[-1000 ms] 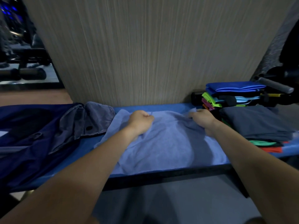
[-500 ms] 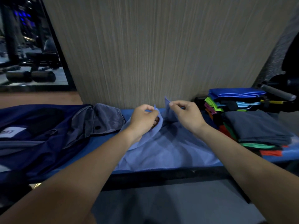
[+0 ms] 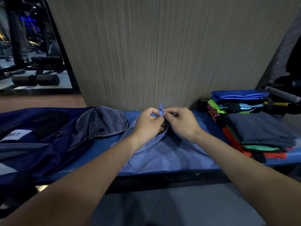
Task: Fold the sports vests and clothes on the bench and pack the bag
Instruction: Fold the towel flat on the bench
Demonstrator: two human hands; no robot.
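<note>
A light blue cloth [image 3: 164, 154] lies across the middle of the blue bench [image 3: 104, 154]. My left hand [image 3: 147, 124] and my right hand [image 3: 182, 123] each pinch one far corner of it, and the two corners meet between my fingertips, lifted just above the bench. The cloth's near edge still lies flat at the bench's front. An open navy bag [image 3: 35, 141] with a grey inner flap [image 3: 104, 124] sits on the left end. A stack of folded clothes [image 3: 257, 128], dark grey on top, rests on the right end.
Behind the stack lies a second pile with a bright blue folded piece [image 3: 237, 94] on top. A wood-grain wall panel [image 3: 154, 51] stands right behind the bench. Gym equipment [image 3: 35, 79] shows at far left and a black machine with a grey handle [image 3: 281, 95] at far right.
My hands went from pressing the cloth's far corners on the bench, apart, to lifting them and bringing them together at the centre. The view shifted slightly left.
</note>
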